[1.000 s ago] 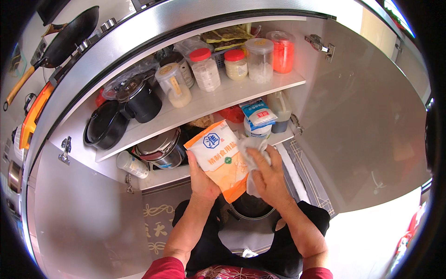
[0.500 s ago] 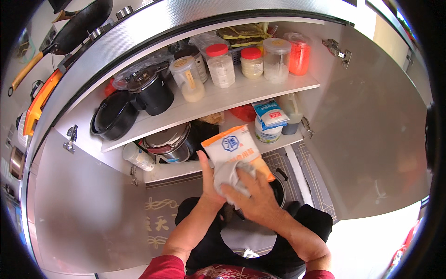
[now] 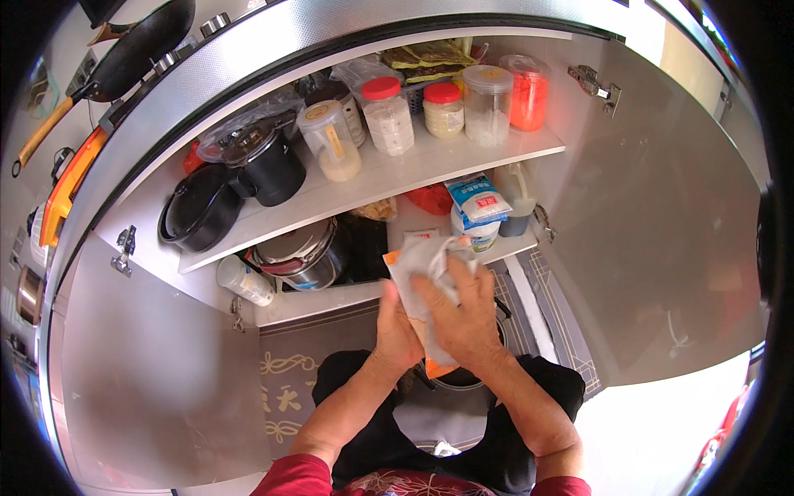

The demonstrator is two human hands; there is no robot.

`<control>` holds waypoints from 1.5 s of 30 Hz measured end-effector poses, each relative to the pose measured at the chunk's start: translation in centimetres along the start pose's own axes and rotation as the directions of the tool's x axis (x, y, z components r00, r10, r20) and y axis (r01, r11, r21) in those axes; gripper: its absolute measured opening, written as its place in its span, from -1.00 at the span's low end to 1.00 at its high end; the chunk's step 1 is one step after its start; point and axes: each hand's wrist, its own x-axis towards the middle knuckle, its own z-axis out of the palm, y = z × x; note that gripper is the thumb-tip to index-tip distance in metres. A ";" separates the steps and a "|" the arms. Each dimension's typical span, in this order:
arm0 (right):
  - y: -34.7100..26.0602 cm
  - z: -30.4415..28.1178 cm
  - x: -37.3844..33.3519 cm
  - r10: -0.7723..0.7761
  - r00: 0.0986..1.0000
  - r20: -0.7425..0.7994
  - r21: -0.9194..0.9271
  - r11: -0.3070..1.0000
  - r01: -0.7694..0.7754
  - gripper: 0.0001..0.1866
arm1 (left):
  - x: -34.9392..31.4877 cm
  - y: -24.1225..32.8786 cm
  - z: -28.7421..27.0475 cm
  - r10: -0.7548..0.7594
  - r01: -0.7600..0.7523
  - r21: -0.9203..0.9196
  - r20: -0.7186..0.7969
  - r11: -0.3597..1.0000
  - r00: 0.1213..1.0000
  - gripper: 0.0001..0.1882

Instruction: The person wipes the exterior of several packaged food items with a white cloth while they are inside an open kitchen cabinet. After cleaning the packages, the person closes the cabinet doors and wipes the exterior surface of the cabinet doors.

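Observation:
In front of the cupboard my left hand [image 3: 399, 332] grips the left side of an orange-and-white plastic packet [image 3: 439, 369], its thumb raised along the edge. My right hand [image 3: 465, 318] presses a crumpled whitish cloth [image 3: 420, 269] against the packet's face, fingers closed over the cloth. The cloth covers most of the packet, leaving orange corners at its top left and bottom. Below and behind my hands, a dark pot [image 3: 501, 332] stands on the floor mat between my knees, mostly hidden.
Jars, including a red-lidded jar [image 3: 387, 116], and black pots [image 3: 201, 208] line the upper shelf [image 3: 364, 192]. A steel pot [image 3: 304, 255], white canister [image 3: 246, 280] and blue-white packet [image 3: 477, 198] are below. Open doors [image 3: 662, 223] flank both sides; a wok [image 3: 141, 50] sits above left.
The packet has turned and tilted, so its printed face is now mostly behind the cloth. My right hand and the cloth have moved up and right across it; my left hand has shifted slightly right.

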 end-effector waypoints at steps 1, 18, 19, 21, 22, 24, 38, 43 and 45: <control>0.3 -0.4 0.3 0.073 0.996 -0.043 0.030 0.997 -0.072 -0.47 | 0.0 -0.2 -0.3 0.006 -0.003 0.107 -0.034 0.994 0.999 -0.34; 3.9 -3.4 -1.8 0.436 0.739 0.514 0.544 0.501 -0.673 -0.52 | 0.9 2.4 -1.2 0.078 -0.076 0.019 -0.152 0.997 0.985 -0.53; 3.7 -3.8 -1.9 0.440 0.646 0.624 0.536 0.362 -0.763 -0.51 | 0.9 2.8 -1.1 0.072 -0.074 -0.007 -0.147 0.997 0.987 -0.53; 3.2 -4.4 -2.5 0.379 0.441 0.814 0.451 0.069 -0.890 -0.49 | 1.0 3.0 -0.6 0.086 -0.092 -0.048 -0.113 0.995 0.990 -0.54; 2.6 -4.3 -3.1 0.351 0.401 0.846 0.444 -0.047 -0.895 -0.47 | 1.2 2.9 -0.5 0.097 -0.103 -0.042 -0.125 0.994 0.987 -0.54; 1.0 -3.1 -4.5 0.361 0.410 0.838 0.522 -0.307 -0.796 -0.44 | 1.6 2.5 -0.4 0.121 -0.126 -0.027 -0.154 0.992 0.981 -0.54; 1.8 -3.2 -1.8 0.575 0.646 0.502 0.864 -0.304 -0.401 -0.73 | 2.9 1.3 0.7 0.180 -0.159 0.176 -0.112 0.972 0.977 -0.47; 2.3 -5.1 -0.8 0.281 0.947 -0.154 0.422 0.885 -0.194 -0.71 | 2.8 0.8 -0.9 -0.098 0.152 0.245 -0.221 0.957 0.970 -0.49; 1.5 -5.2 -0.6 0.094 0.979 -0.180 0.222 0.974 -0.053 -0.71 | 3.0 0.0 -1.6 -0.109 0.127 0.126 -0.138 0.984 0.984 -0.50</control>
